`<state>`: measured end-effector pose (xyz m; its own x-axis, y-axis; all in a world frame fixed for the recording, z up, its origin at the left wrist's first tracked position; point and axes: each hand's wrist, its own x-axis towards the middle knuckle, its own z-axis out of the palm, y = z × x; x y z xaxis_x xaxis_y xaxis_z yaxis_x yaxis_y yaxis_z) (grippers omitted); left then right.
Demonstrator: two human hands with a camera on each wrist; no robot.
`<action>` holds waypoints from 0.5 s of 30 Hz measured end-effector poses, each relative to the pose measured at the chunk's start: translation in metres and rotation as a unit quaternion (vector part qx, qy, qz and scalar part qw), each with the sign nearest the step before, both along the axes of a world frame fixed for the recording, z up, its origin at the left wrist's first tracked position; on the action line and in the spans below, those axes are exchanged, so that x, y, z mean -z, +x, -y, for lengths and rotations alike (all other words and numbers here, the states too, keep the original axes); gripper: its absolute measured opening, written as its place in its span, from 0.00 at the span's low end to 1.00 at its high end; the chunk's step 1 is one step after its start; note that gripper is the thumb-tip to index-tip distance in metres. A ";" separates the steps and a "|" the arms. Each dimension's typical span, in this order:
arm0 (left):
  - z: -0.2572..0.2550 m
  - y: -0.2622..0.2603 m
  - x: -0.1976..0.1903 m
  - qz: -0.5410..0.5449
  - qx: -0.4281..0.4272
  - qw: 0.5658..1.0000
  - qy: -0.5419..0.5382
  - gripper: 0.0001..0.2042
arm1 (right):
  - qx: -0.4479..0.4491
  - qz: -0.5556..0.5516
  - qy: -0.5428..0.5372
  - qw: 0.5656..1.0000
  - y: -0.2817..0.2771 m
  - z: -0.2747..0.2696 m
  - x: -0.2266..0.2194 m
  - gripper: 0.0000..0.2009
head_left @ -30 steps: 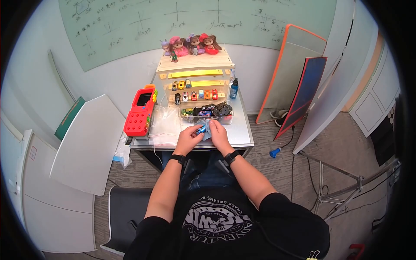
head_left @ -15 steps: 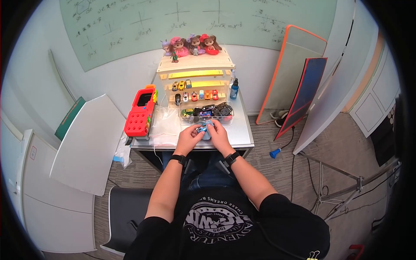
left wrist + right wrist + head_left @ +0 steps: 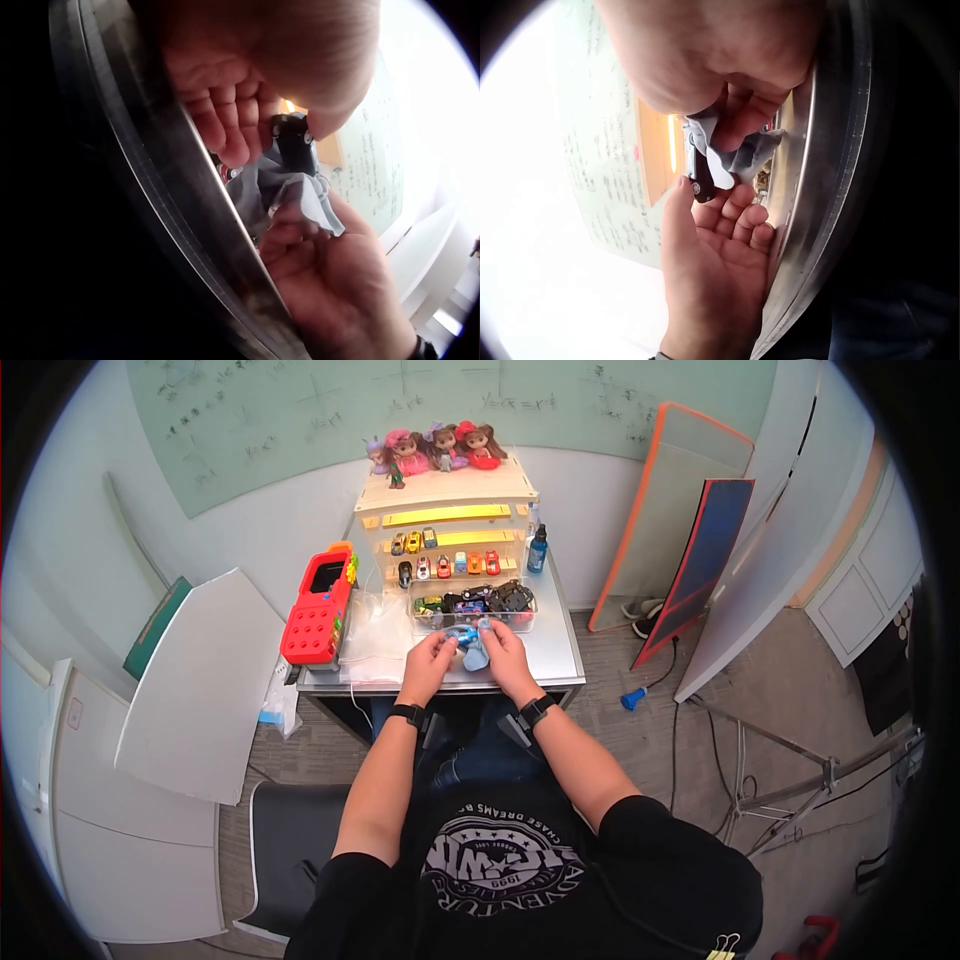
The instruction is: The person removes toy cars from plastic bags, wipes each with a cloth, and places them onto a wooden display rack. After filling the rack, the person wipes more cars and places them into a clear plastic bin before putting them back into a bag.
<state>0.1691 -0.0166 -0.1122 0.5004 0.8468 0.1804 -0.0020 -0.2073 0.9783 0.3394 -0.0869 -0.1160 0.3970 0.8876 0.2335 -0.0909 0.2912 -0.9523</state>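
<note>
My left hand (image 3: 428, 666) pinches a small blue toy car (image 3: 463, 635) by one end, over the front of the silver table (image 3: 555, 660). In the left wrist view the toy car's black underside (image 3: 294, 144) and wheels show. A grey-blue cloth (image 3: 478, 658) is in my right hand (image 3: 510, 660), bunched between thumb and fingers. Part of the cloth (image 3: 750, 159) lies against the far end of the car, and a loose flap hangs below. Just beyond both hands stands a clear bin (image 3: 522, 623) heaped with toy cars.
Behind the bin rises a wooden tiered shelf (image 3: 440, 488) with several toy cars on its steps and dolls (image 3: 406, 455) on top. To the left are a red toy case (image 3: 315, 632) and a clear plastic bag (image 3: 375, 635). A blue spray bottle (image 3: 537, 552) stands right.
The hands have spread slightly apart, so more of the blue car shows, and the cloth's flap now hangs lower beside it. The head view has shifted a little.
</note>
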 end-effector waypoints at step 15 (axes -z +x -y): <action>0.002 0.002 0.004 0.012 -0.019 0.999 0.040 0.13 | 0.009 0.215 0.039 0.976 -0.013 0.013 -0.015 0.19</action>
<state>0.1714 -0.0183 -0.1161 0.4628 0.8474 0.2604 -0.0156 -0.2860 0.9581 0.3268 -0.0994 -0.1009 0.2625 0.8543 0.4487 0.3190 0.3620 -0.8759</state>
